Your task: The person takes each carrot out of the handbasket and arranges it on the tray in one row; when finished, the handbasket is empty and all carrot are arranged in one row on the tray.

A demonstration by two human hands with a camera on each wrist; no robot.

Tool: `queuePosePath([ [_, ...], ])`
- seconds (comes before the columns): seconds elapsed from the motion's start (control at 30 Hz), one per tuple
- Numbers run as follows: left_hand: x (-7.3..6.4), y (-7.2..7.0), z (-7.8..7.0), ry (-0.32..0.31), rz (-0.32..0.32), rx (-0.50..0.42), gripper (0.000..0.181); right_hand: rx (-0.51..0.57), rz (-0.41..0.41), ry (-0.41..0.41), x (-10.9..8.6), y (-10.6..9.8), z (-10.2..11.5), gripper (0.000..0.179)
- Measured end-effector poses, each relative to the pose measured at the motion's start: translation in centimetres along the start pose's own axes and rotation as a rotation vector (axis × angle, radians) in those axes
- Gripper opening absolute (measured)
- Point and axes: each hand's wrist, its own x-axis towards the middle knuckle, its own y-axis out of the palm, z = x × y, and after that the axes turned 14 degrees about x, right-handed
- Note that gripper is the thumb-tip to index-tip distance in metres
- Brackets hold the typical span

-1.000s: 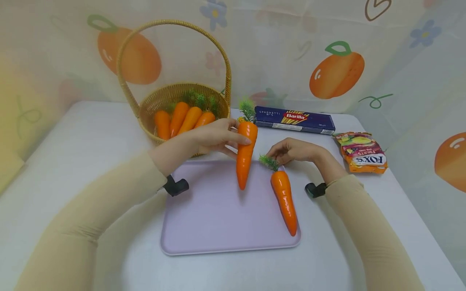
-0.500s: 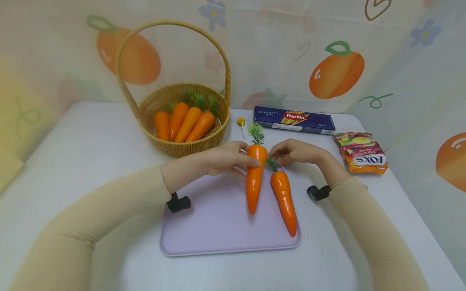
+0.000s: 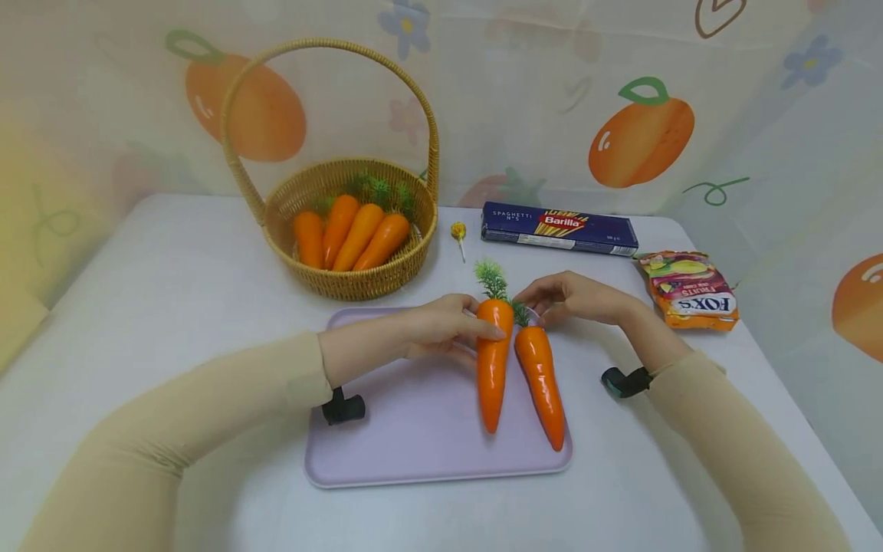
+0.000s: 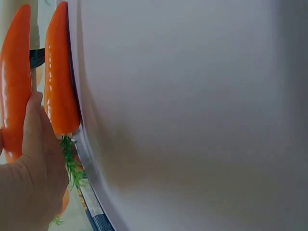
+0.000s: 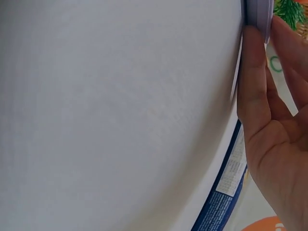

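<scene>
My left hand (image 3: 444,330) holds a shiny orange carrot (image 3: 491,383) with green fronds (image 3: 491,277), thumb across its upper part. The carrot points tip-down over the lilac tray (image 3: 386,452). Just right of it, a second carrot (image 3: 541,383) lies along the tray's right edge. At the tray's far right corner my right hand (image 3: 579,297) pinches the rim. In the right wrist view the tray corner (image 5: 259,19) sits between thumb and fingers. The left wrist view shows the held carrot (image 4: 15,82) beside the lying carrot (image 4: 60,77).
A wicker basket (image 3: 345,287) with a tall handle stands behind the tray, several carrots (image 3: 359,238) inside. A lollipop (image 3: 458,231), a blue spaghetti box (image 3: 559,228) and a Fox's candy bag (image 3: 688,290) lie along the back and right.
My left hand has brought its carrot from near the basket toward me and rightward, beside the lying carrot. The lollipop has come into view. My right hand has stayed around the tray corner.
</scene>
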Motion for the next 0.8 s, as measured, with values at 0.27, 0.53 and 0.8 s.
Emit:
queuePosePath([
  [0.27,0.5,0.9,0.8,-0.031,-0.021,-0.069,0.053,0.018,-0.019,0.009,-0.2,-0.1,-0.4,0.046],
  [0.53,1.0,1.4,1.3,-0.033,-0.037,-0.085,0.039,0.055,-0.028,0.013,-0.4,-0.1,-0.6,0.044],
  [0.8,1.4,2.0,1.4,-0.022,-0.036,-0.033,0.037,0.066,-0.025,0.015,-0.5,-0.1,-0.6,0.044],
])
